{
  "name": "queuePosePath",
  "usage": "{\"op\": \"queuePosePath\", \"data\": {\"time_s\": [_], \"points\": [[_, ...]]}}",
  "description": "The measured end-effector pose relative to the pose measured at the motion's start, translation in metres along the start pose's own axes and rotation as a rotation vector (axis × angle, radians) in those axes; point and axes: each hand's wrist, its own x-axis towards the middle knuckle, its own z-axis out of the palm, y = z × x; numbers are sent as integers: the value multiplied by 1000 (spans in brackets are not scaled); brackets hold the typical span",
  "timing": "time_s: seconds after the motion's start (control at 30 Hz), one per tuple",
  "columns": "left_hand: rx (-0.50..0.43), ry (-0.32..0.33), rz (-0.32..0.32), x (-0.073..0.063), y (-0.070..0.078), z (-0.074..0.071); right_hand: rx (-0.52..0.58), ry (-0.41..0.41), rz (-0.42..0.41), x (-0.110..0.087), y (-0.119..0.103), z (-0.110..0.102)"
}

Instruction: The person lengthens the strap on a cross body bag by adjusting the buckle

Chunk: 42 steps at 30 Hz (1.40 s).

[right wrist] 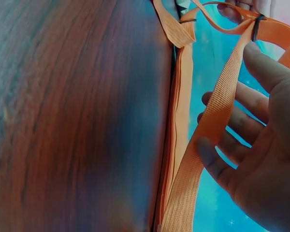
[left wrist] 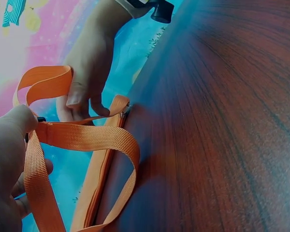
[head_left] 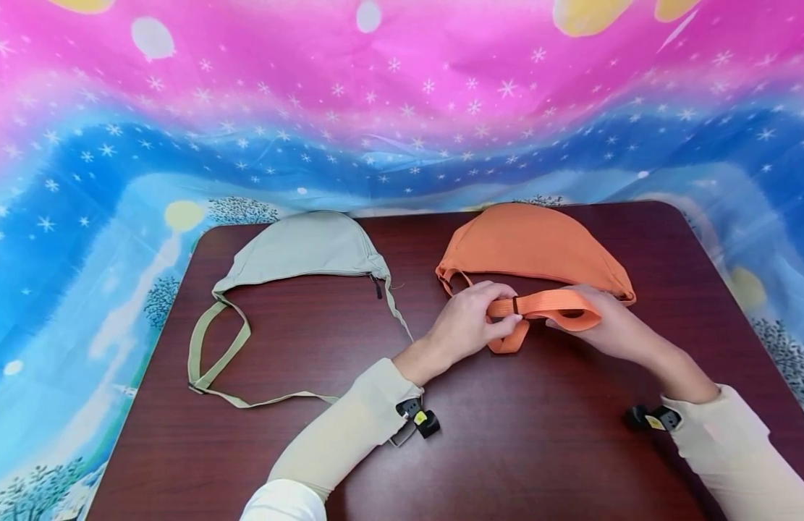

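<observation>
An orange crescent-shaped bag [head_left: 532, 242] lies at the back right of the table, its webbing strap [head_left: 551, 304] raised in front of it. My left hand [head_left: 470, 318] pinches this strap beside its black slider [head_left: 516, 306], thumb tip right at the slider. Part of the strap hangs in a loop below those fingers. My right hand [head_left: 603, 322] holds the strap's other loop, partly hidden behind the webbing in the head view. Seen from the right wrist, the strap runs across the right hand's fingers [right wrist: 244, 123], with one finger in front of it and others behind.
A pale grey-green bag [head_left: 304, 246] of similar shape lies at the back left, its strap [head_left: 239, 347] looped forward on the dark wooden table [head_left: 506, 449]. Part of that strap passes under the left forearm. A printed pink and blue cloth [head_left: 402, 94] hangs behind the table.
</observation>
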Motion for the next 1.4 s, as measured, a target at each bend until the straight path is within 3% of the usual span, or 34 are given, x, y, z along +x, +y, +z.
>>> {"op": "queuePosePath", "data": {"time_s": [0.33,0.5,0.63,0.83,1.03,1.4], "points": [[-19,13,10,1,-1,0,-46,119,33,-4,-2,-1],[-39,20,16,1,-3,-1,-77,132,56,-6,-6,-3],[-54,17,21,1,-4,-2,-133,139,68,-8,-6,-6],[-65,43,32,2,-5,-2,-260,213,30,-14,3,-11],[-83,78,44,3,-9,-6,-285,243,97,-24,11,-20],[-105,103,12,2,-11,-13,-327,236,201,-54,25,-40]]}}
